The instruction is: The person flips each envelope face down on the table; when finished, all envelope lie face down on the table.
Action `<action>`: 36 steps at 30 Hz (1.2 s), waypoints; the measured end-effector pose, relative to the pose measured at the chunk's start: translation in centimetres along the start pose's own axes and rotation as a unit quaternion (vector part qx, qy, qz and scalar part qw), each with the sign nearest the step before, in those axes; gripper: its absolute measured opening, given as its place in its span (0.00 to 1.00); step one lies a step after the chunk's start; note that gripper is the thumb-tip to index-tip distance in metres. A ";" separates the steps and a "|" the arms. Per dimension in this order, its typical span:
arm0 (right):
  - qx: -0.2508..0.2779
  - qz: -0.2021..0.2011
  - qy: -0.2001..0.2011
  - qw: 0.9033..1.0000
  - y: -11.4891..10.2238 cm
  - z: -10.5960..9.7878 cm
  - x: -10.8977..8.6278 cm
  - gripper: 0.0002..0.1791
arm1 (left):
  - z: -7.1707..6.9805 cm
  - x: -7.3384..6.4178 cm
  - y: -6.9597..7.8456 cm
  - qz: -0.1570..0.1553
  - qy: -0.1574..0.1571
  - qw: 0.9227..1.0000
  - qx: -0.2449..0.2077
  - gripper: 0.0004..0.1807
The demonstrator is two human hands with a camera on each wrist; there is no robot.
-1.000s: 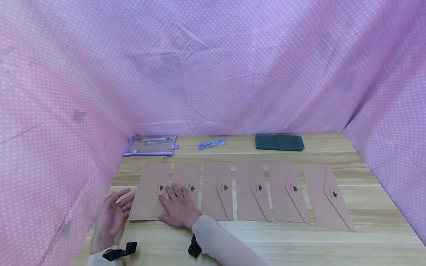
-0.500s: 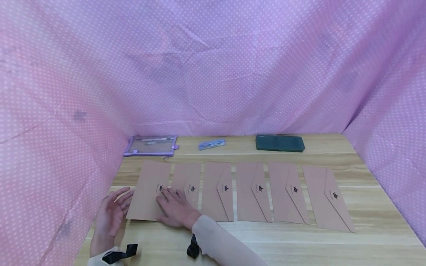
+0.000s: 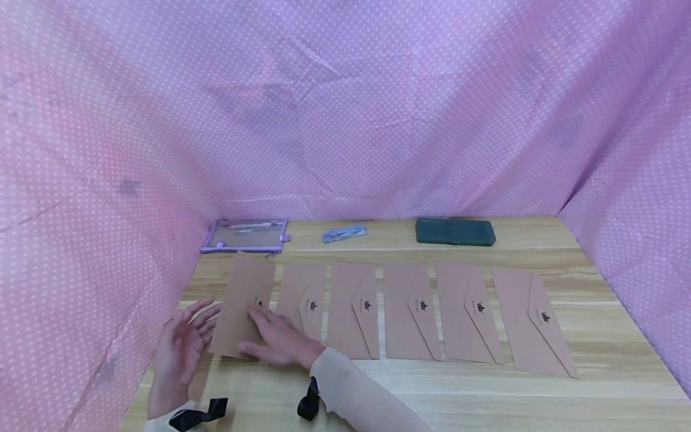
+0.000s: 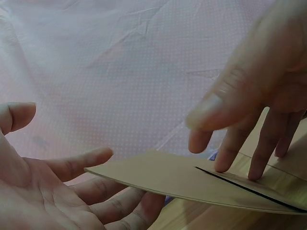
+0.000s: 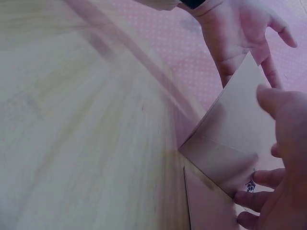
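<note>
The leftmost brown envelope point(image 3: 237, 300) is tilted, its left side lifted off the table. My left hand point(image 3: 180, 348) is palm up at that raised side; in the left wrist view its straight fingers point(image 4: 120, 206) reach beneath the envelope point(image 4: 148, 172). From above, my right hand point(image 3: 278, 339) touches the crown-printed side, with extended fingertips point(image 4: 255, 172) on the flap and the thumb held over the paper. The right wrist view shows fingers beside the printed crown point(image 5: 250, 186). Next to it lies another envelope point(image 3: 291, 288), flat and flap up.
Several more envelopes point(image 3: 345, 312) continue the row to the right, flaps up. Behind them are a purple mesh pouch point(image 3: 243, 240), a small blue packet point(image 3: 344, 233) and a dark green case point(image 3: 455, 232). Pink dotted cloth point(image 3: 345, 120) encloses the wooden table point(image 3: 459, 396).
The leftmost envelope has tilted up on its left side and its far corner has risen. My right hand has slid left across it. The left hand has barely moved.
</note>
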State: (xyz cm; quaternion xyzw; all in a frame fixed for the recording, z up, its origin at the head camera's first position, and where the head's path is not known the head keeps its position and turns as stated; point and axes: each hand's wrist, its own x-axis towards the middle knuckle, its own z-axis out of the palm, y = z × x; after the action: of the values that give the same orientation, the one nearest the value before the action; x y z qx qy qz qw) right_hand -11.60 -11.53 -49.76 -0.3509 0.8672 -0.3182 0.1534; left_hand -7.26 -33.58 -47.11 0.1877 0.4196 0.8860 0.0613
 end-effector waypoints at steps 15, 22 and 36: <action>0.128 0.016 0.005 0.992 -0.4 -0.6 0.1 0.53 | 1.3 0.8 -0.7 -0.013 -0.020 1.000 0.005 0.38; 0.154 0.027 0.002 0.988 -0.4 -1.0 0.0 0.53 | 1.6 1.3 -1.2 -0.015 -0.028 0.999 0.032 0.37; 0.156 0.021 0.014 0.988 -0.3 -1.4 0.1 0.47 | 1.4 2.2 -2.9 -0.032 0.012 0.994 0.106 0.33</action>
State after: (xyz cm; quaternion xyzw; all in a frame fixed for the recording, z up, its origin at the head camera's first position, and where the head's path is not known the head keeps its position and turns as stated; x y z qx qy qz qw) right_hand -12.23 -11.11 -48.53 -0.2998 0.8165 -0.4509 0.2003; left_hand -8.88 -30.09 -47.91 0.1687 0.5180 0.8361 0.0644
